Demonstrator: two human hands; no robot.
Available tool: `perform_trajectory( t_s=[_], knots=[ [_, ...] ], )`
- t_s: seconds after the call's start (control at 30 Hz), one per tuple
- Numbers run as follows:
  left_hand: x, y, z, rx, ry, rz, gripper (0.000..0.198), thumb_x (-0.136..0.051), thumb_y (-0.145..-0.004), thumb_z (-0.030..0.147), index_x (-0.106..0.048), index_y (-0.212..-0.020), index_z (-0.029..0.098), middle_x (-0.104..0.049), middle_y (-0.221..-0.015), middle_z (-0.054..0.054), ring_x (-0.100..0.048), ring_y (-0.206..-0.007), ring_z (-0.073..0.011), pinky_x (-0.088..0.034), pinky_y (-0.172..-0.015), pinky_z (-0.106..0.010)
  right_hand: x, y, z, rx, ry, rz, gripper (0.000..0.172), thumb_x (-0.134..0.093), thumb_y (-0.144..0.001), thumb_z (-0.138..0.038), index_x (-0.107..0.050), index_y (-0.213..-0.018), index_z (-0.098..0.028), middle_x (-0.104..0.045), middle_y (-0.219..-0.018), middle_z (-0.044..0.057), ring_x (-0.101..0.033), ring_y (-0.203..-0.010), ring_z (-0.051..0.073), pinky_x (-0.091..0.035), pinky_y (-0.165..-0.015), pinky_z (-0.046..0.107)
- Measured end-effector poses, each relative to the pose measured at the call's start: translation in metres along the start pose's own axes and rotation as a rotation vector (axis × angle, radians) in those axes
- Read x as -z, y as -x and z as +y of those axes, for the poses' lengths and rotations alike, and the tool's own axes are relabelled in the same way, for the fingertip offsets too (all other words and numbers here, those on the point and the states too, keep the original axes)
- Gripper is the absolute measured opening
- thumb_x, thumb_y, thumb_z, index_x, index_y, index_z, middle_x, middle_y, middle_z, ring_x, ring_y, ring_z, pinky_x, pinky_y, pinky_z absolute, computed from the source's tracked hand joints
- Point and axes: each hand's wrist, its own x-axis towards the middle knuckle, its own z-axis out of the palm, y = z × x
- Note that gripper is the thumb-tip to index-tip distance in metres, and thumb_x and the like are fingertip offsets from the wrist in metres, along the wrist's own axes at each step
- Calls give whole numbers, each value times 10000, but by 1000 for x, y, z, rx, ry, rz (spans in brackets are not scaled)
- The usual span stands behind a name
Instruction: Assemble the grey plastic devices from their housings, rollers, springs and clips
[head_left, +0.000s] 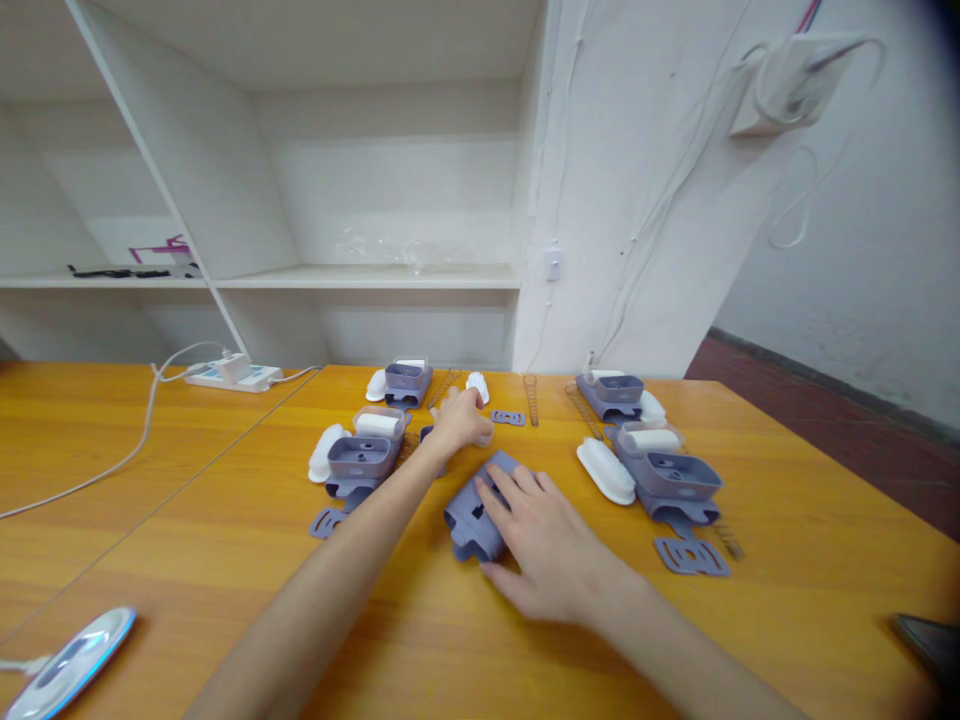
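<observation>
My right hand (536, 540) lies over a blue-grey plastic housing (469, 515), its fingers across the top and the thumb at the near edge. The housing rests tilted on the table, with a dark slot and a tab at its near end. Farther forward, my left hand (461, 420) reaches down with bent fingers; what they hold, if anything, is hidden. Just beyond it lies a white ribbed piece (478, 386). A flat slotted blue-grey plate (508, 418) and a coil spring (531, 400) lie to its right. Another blue-grey part is mostly behind my left wrist.
Similar part groups with blue-grey trays (361, 457) (681, 475), white oval pads (606, 472), rolls and springs lie on both sides. A power strip (234, 373) with cables stands back left. A lit oval device (75, 660) is front left, a dark phone-like object (930, 645) front right.
</observation>
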Motion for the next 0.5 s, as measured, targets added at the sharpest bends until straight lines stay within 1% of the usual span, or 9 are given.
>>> perform_trajectory(
  t_s=[0.07,0.13,0.3,0.5],
  knots=[
    [-1,-2,-2,13,19,-4,427,-650,-627,305,-560,-1039,235,-541,-1112,-84,-559,-991,-258,-409,-813,-368,2,-1,3,12,-11,-15,740,-616,-714,-466,-402,-1347,-147,-455,-1319,154,-394,-1143,333,-311,-960,471],
    [-1,-4,-2,20,31,-10,428,-660,-612,302,-558,-1023,232,-535,-1096,-80,-558,-988,-261,-408,-815,-371,1,-4,6,2,-10,-14,757,-628,-704,-513,-417,-1338,-155,-473,-1297,148,-406,-1121,326,-321,-947,461],
    [2,-7,-2,38,55,-31,476,-685,-583,325,-534,-1023,225,-506,-1105,-84,-571,-949,-244,-423,-786,-341,-10,-12,4,-69,37,48,725,-567,-743,-591,-453,-1305,-148,-511,-1240,164,-412,-1104,329,-329,-917,463],
    [4,-4,-4,34,73,-44,514,-690,-578,305,-504,-1049,221,-472,-1123,-74,-567,-925,-213,-425,-768,-300,-17,-11,5,-90,43,87,699,-512,-775,-611,-442,-1316,-174,-494,-1272,158,-422,-1089,329,-333,-888,459]
  ],
)
